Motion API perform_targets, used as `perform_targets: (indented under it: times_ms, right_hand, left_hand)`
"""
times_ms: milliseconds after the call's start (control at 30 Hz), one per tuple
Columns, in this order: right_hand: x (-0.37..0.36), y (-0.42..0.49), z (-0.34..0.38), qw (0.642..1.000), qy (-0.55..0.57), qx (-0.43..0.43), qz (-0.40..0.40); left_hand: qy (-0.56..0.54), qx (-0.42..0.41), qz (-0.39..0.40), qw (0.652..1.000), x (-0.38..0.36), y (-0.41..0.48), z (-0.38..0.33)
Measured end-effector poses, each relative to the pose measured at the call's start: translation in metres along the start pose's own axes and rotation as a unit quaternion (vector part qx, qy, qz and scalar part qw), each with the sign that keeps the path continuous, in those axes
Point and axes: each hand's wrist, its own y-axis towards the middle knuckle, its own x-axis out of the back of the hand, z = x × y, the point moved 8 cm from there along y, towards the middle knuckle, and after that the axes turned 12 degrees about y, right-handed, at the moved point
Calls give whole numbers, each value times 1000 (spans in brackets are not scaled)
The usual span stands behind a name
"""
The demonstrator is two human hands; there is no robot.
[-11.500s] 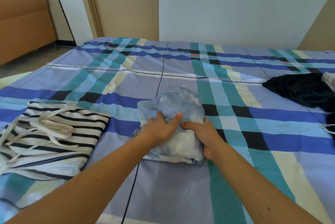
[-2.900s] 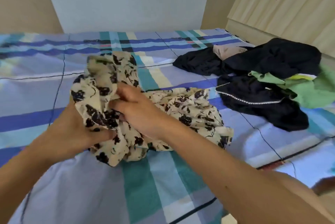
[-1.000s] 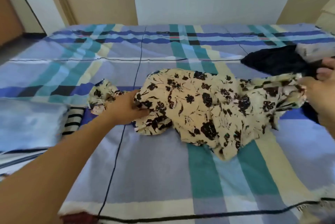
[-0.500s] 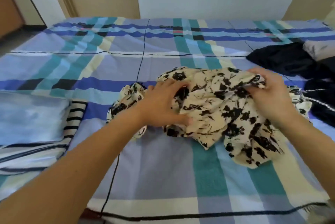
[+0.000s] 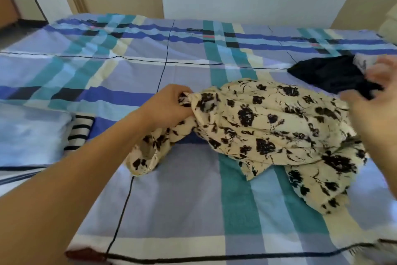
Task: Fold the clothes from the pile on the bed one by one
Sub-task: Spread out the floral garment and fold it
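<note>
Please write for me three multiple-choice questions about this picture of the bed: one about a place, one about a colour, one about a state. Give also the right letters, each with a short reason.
1. Where does the folded pale blue garment lie?
A. At the left, on top of the black-and-white striped garment
B. On the floor
C. Against the far wall

2. What colour is the flower print on the crumpled cream fabric garment?
A. Red
B. Green
C. Black

3. What does the left hand do?
A. Lies flat and holds nothing
B. Grips an edge of the cream garment
C. Points at the wall

Answers:
1 A: stripes show from under the blue fold at the left edge.
2 C: the blotches are black on cream.
3 B: its fingers are curled round bunched cloth.
</note>
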Motion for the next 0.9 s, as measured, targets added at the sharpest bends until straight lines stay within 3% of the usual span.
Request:
perform_targets:
  times_ms: [67, 133, 200, 267, 367, 433, 567, 633, 700, 767, 833, 900]
  right_hand:
    - [-72, -71, 120, 981, -38, 48, 183]
    - [-128, -163, 185, 918, -8, 76, 389]
    - [-152, -177, 160, 843, -46, 91, 529]
    - [-158, -174, 147, 812, -110, 102, 564]
    - [-151, -172, 128, 773, -159, 75, 610]
    - [-140, -173, 111, 733, -204, 2, 649]
    - [-120, -195, 96, 615, -316, -99, 716]
    - [-116, -202, 105, 592, -312, -114, 734]
    - [-114, -202, 116, 610, -276, -119, 733]
    - [-115, -191, 125, 671, -214, -121, 700]
    - [-119, -164, 136, 793, -137, -77, 588]
    - [-112, -133, 151, 911, -95, 43, 398]
  left_hand:
    - [-84, -42, 62, 994, -11, -8, -36]
    - [-98, -81, 181, 975, -33, -23, -68]
    - [-80, -116, 316, 938, -53, -45, -88]
    - [-61, -106, 347, 930, -58, -53, -84]
    - [121, -44, 196, 972, -42, -32, -38]
    - [237, 17, 124, 963, -32, -26, -6]
    - [243, 154, 196, 938, -46, -30, 41]
    - [239, 165, 225, 930, -55, -30, 45]
    - [176, 159, 250, 939, -65, -31, 36]
    - [112, 131, 275, 946, -78, -34, 18]
    - [94, 60, 280, 953, -94, -37, -7]
    - [64, -10, 257, 964, -98, -36, -33]
